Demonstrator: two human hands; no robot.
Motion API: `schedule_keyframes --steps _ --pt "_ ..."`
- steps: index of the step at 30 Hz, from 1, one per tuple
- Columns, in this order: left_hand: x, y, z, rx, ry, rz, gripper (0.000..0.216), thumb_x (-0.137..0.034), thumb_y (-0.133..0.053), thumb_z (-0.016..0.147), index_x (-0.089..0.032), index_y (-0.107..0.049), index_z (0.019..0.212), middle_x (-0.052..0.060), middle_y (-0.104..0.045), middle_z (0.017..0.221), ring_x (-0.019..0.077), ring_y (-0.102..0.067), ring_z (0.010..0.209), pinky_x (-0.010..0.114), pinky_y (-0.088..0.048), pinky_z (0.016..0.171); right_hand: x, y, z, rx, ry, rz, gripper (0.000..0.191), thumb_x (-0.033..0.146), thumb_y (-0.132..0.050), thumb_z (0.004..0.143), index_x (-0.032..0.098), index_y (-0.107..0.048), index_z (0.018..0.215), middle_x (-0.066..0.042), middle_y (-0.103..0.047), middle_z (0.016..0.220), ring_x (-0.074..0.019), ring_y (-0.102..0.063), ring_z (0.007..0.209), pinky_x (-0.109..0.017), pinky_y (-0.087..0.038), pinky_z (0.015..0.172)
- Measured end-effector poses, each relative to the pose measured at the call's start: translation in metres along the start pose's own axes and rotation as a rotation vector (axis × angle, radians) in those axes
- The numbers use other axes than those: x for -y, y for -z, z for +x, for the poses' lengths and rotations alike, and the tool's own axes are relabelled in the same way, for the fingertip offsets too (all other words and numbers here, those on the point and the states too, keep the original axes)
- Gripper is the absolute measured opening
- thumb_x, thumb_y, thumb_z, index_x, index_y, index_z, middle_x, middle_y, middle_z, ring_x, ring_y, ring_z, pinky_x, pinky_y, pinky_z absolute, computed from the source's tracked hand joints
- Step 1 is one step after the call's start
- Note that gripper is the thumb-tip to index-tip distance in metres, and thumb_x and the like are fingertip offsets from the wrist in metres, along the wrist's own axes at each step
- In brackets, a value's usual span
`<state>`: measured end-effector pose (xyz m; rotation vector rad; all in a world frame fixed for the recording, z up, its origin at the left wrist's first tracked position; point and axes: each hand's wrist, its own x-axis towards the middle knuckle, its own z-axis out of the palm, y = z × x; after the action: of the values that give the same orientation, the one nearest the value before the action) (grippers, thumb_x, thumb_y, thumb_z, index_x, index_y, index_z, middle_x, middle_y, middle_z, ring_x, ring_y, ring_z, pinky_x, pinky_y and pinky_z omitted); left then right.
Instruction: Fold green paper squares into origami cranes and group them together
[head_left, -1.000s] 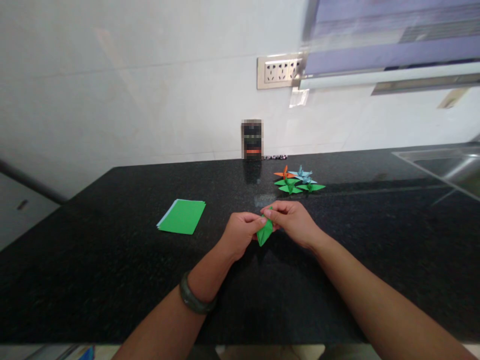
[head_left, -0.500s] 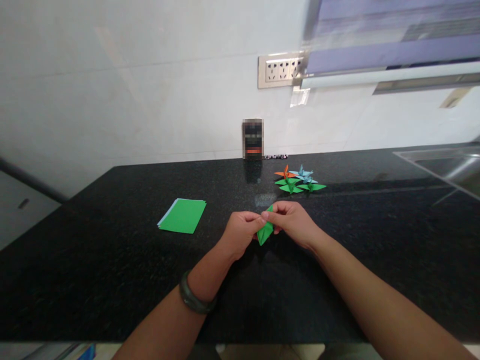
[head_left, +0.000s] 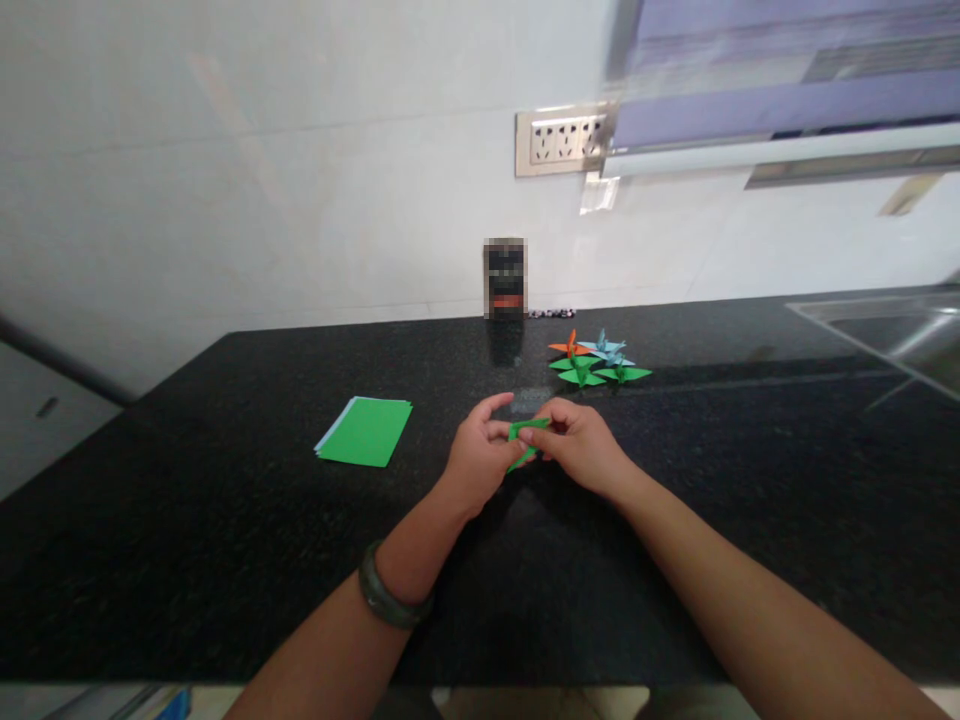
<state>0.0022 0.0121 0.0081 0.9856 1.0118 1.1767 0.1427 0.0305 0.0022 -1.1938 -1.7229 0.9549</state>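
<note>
A piece of folded green origami paper (head_left: 517,461) is held between my two hands above the dark countertop. My left hand (head_left: 480,455) grips its left side with the thumb on top, while the index finger sticks out away from the paper. From the right, my right hand (head_left: 581,440) pinches the upper edge between thumb and fingers. Parts of the paper are hidden behind my fingers. Beyond my right hand stand several folded paper cranes: an orange crane (head_left: 571,346), light blue cranes (head_left: 602,345) and green cranes (head_left: 624,374).
A stack of square paper (head_left: 366,432), green on top, lies left of my hands on the black countertop (head_left: 225,560). A blurred-out dark object (head_left: 506,280) leans at the wall beside a beaded strand (head_left: 553,314). A metal sink (head_left: 907,330) is at the far right.
The folded paper has been turned, so its pointed lower tip no longer faces me. My left index finger has lifted and stretched outward. The cranes and the stack stay where they were.
</note>
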Motion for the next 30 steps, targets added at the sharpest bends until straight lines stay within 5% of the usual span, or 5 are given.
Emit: schedule_keyframes --steps 3,6,10,23,30 --pt "0.0012 -0.0005 0.0002 -0.048 0.039 -0.017 0.072 -0.016 -0.075 0.056 -0.012 -0.044 0.120 0.000 -0.066 0.068 0.0108 -0.061 0.055 0.024 -0.048 0.057 0.0023 0.0010 -0.0006 -0.059 0.094 -0.027 0.022 0.030 -0.062 0.072 0.017 -0.054 0.055 0.000 -0.053 0.061 -0.0117 -0.048 0.057 -0.025 -0.038 0.054" --pt "0.0021 0.0002 -0.0005 0.006 0.166 -0.001 0.039 -0.023 -0.074 0.060 -0.009 -0.059 0.093 0.005 -0.067 0.069 0.0120 -0.063 0.058 0.022 -0.048 0.055 0.0045 0.0004 -0.0015 -0.113 0.145 -0.010 0.022 0.029 -0.061 0.073 0.018 -0.055 0.055 -0.002 -0.055 0.066 -0.0126 -0.050 0.061 -0.026 -0.040 0.057" --pt "0.0020 0.0004 -0.0018 0.062 0.184 0.055 0.024 -0.032 -0.071 0.063 -0.011 -0.061 0.069 0.004 -0.065 0.062 0.0105 -0.060 0.051 0.020 -0.045 0.047 0.0054 -0.0015 -0.0019 -0.056 0.024 0.086 0.017 0.033 -0.064 0.070 0.018 -0.058 0.065 0.000 -0.057 0.063 -0.0124 -0.051 0.056 -0.026 -0.041 0.053" --pt "0.0012 -0.0019 -0.0046 0.078 0.083 0.149 0.017 -0.026 -0.067 0.067 -0.011 -0.063 0.073 0.004 -0.066 0.061 0.0100 -0.059 0.049 0.020 -0.044 0.048 0.0094 -0.0052 -0.0020 -0.013 -0.252 0.539 0.034 0.046 -0.070 0.061 0.015 -0.057 0.061 0.002 -0.054 0.051 -0.0080 -0.045 0.044 -0.021 -0.035 0.041" --pt "0.0044 -0.0008 -0.0025 0.031 0.078 0.110 0.026 -0.037 -0.066 0.069 -0.012 -0.060 0.076 0.003 -0.065 0.063 0.0117 -0.062 0.053 0.021 -0.047 0.050 0.0047 -0.0047 -0.0004 0.032 -0.231 0.453 0.033 0.046 -0.067 0.065 0.014 -0.058 0.062 0.001 -0.055 0.052 -0.0075 -0.046 0.045 -0.020 -0.036 0.041"
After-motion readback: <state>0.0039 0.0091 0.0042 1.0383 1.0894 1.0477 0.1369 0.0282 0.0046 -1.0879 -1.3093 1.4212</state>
